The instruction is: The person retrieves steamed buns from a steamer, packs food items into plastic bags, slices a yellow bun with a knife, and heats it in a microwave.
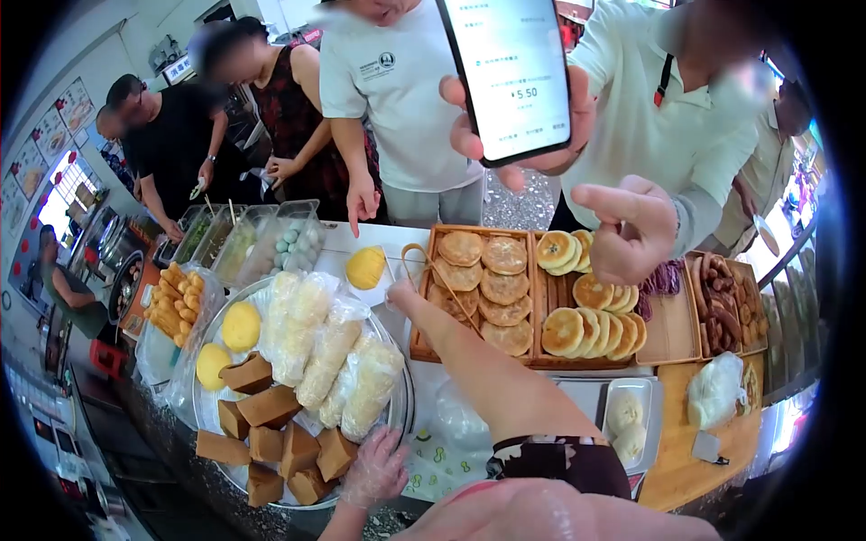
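My left hand (374, 466), in a clear plastic glove, rests at the near rim of a round metal tray (405, 397), fingers loosely apart and holding nothing. Blocks of brown cake (269, 406) and plastic-wrapped pale rolls (316, 361) lie beside it on the tray. My right arm stretches across the counter. Its hand (406, 294) is closed beside wooden tongs (451, 288) and a yellow bun (365, 268) on a white sheet or bag; what its fingers grip is hidden.
Wooden trays (532, 362) of flat round pastries (505, 287) stand right of my hand. A customer's hand holds a phone (514, 81) over the counter, showing 5.50; the other hand (631, 225) points. Another person's hand (363, 200) points at the bun. Egg tubs (293, 239) stand at the back left.
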`<state>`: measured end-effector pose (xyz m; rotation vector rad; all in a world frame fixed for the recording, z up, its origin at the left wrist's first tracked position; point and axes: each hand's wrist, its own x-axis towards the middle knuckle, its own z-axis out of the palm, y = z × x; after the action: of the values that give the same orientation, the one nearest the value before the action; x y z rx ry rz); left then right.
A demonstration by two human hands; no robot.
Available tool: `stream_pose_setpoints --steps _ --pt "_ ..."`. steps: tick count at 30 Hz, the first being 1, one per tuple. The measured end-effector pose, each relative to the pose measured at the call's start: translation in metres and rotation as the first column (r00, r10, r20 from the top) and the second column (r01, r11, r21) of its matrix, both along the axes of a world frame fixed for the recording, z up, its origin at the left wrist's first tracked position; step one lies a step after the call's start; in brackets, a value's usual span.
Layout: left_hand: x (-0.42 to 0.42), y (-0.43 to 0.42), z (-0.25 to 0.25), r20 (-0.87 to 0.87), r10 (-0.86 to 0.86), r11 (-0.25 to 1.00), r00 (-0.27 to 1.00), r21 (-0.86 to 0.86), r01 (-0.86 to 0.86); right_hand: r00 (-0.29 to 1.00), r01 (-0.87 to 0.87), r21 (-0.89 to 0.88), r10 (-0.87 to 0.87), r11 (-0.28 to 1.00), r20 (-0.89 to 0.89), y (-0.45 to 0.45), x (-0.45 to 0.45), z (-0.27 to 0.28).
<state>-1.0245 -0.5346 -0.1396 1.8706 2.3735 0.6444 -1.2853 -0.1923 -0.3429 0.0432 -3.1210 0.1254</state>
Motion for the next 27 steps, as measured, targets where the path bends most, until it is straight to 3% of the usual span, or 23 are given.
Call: stream_pose_setpoints --steps 4,6,7,8,9,10,12,14,15,17,22,24,26,27 --pt "0.006 0.001 0.013 -0.007 0.028 0.995 1.000 -0.096 -0.029 0.998 0.032 0.009 -0.032 0.999 0.056 -0.018 0.028 0.041" --pt "0.008 -0.001 0.012 -0.008 0.028 0.998 1.000 -0.059 -0.029 0.911 -0.288 0.052 0.257 0.956 0.323 -0.028 0.049 0.094" --pt "0.009 -0.002 0.013 -0.001 0.026 0.998 1.000 -0.057 -0.026 0.909 -0.286 0.051 0.254 0.957 0.330 -0.031 0.071 0.112" --pt "0.009 -0.002 0.013 -0.049 0.012 0.999 0.999 -0.045 -0.014 0.907 0.084 -0.424 0.107 0.902 0.406 -0.035 0.110 0.158" --pt "0.011 -0.001 0.013 -0.096 0.001 1.000 0.995 -0.031 -0.004 0.845 0.446 -0.725 0.018 0.525 0.534 -0.037 0.150 0.197" --pt "0.012 -0.001 0.014 -0.091 0.002 1.000 0.996 -0.023 -0.004 0.920 0.244 -0.814 0.139 0.527 0.365 -0.033 0.182 0.212" --pt "0.015 -0.004 0.013 -0.142 -0.017 1.000 0.990 0.008 0.018 0.961 -0.206 -0.790 0.270 0.577 -0.053 -0.029 0.259 0.236" --pt "0.016 -0.006 0.011 -0.155 -0.009 1.000 0.988 0.020 0.012 0.997 -0.073 -0.923 0.034 0.378 -0.065 -0.044 0.340 0.279" --pt "0.019 -0.006 0.009 -0.159 0.002 1.000 0.987 0.029 0.003 0.958 0.253 -0.967 -0.132 -0.027 0.254 -0.058 0.381 0.295" --pt "0.020 -0.009 0.005 -0.190 -0.016 0.999 0.982 0.036 0.024 0.929 0.226 -0.964 -0.266 -0.142 0.257 -0.073 0.456 0.285" --pt "0.023 -0.009 0.006 -0.278 -0.032 0.998 0.960 0.047 0.047 0.754 0.215 -0.810 -0.434 -0.546 0.493 -0.133 0.599 0.241" --pt "0.021 -0.010 0.001 -0.304 -0.025 0.999 0.952 0.033 0.037 0.709 0.189 -0.706 -0.403 -0.683 0.579 -0.152 0.635 0.226" --pt "0.029 -0.010 0.005 -0.363 -0.081 0.987 0.928 0.102 0.126 0.763 0.059 -0.619 -0.365 -0.783 0.534 -0.166 0.669 0.207" --pt "0.045 -0.012 0.008 -0.359 -0.050 0.978 0.932 0.173 0.119 0.712 0.021 -0.584 -0.398 -0.812 0.579 -0.175 0.681 0.205"
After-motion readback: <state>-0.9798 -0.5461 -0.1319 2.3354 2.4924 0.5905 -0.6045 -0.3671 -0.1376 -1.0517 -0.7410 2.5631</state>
